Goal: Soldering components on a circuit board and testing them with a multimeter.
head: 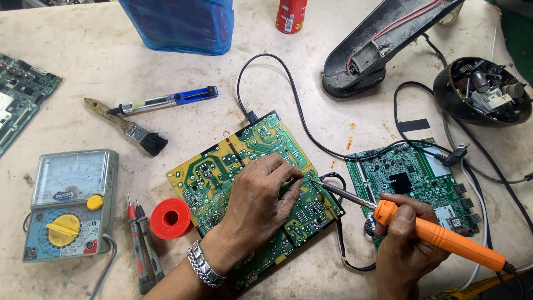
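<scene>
**Soldering iron tip at the green and yellow board**

Nearest to us, our right hand (pixel 402 236) is clenched around the orange handle of a soldering iron (pixel 438 236), whose dark tip reaches left to the right edge of a green and yellow circuit board (pixel 222 166). Our left hand (pixel 261 194), with a metal bracelet (pixel 204 266) at the wrist, rests on that board, fingers curled and pressing down near the iron's tip; we cannot tell whether they pinch anything. The board lies flat and turned at an angle on the counter (pixel 66 72).

Just left of the board stands a red spool (pixel 171 218), then two probes (pixel 143 244), red and black, and a grey analog multimeter (pixel 69 203) with a yellow dial. To the right, under the iron, lies a second green circuit board (pixel 411 172) with a black cable (pixel 288 89) running past it.

Farther off we see a brush (pixel 130 126) and a blue-handled desoldering pump (pixel 166 100). Another green board (pixel 19 94) sits at the left edge. At the far side are a blue plastic bag (pixel 177 25), a red can (pixel 291 14), an opened black housing with red wires (pixel 383 39) and a round black shell of parts (pixel 480 91).
</scene>
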